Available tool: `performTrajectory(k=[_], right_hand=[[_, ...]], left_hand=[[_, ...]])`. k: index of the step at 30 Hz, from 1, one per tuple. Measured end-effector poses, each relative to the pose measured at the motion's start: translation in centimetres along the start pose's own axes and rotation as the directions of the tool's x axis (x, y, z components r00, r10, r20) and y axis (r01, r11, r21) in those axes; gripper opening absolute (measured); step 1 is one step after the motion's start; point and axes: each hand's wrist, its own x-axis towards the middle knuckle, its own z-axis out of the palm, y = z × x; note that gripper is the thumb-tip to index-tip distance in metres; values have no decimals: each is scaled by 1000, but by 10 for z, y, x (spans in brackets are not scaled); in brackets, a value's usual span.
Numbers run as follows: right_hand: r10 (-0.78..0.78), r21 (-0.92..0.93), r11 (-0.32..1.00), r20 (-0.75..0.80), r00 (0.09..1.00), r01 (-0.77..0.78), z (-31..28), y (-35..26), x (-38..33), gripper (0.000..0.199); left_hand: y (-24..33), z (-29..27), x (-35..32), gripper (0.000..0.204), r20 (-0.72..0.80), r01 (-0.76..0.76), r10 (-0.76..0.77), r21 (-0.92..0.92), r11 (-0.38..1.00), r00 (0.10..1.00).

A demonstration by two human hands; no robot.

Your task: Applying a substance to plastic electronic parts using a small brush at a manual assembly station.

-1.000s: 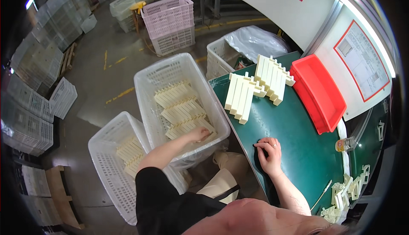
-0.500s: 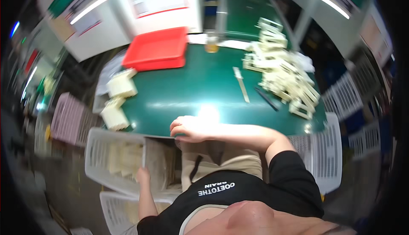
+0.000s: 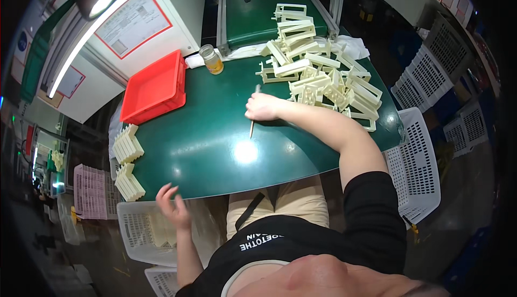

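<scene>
My right hand (image 3: 263, 107) rests on the green table (image 3: 215, 157) with its fingers closed around a thin metal tool (image 3: 252, 127) that lies along the tabletop. Just right of that hand is a loose pile of cream plastic frame parts (image 3: 323, 76). My left hand (image 3: 172, 204) hovers with fingers spread at the table's near left edge and holds nothing. Below it stands a white perforated crate (image 3: 141, 231) with cream parts inside.
A red tray (image 3: 153, 89) sits at the table's left. A small jar of amber liquid (image 3: 211, 60) stands behind it. Two stacks of cream parts (image 3: 128, 162) line the left edge. A white crate (image 3: 420, 168) stands right of the table and a pink crate (image 3: 91, 194) on the floor at left.
My right hand moved from the table's near edge up to the thin tool and closed on it. My left hand rose out of the crate to the table edge. The view swung.
</scene>
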Motion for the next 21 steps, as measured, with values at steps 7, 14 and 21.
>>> performTrajectory(k=[7,14,21], right_hand=[[479,432,863,-537,695,-261,-120,-15,-67,23],[916,841,387,-303,263,-378,-115,-89,-166,24],[714,206,698,-285,640,-686,-63,-110,-151,17]], left_hand=[[25,174,100,55,546,-169,223,-148,974,808],[100,224,85,85,755,-424,477,-289,858,450],[150,171,40,41,352,-120,922,-920,372,158]])
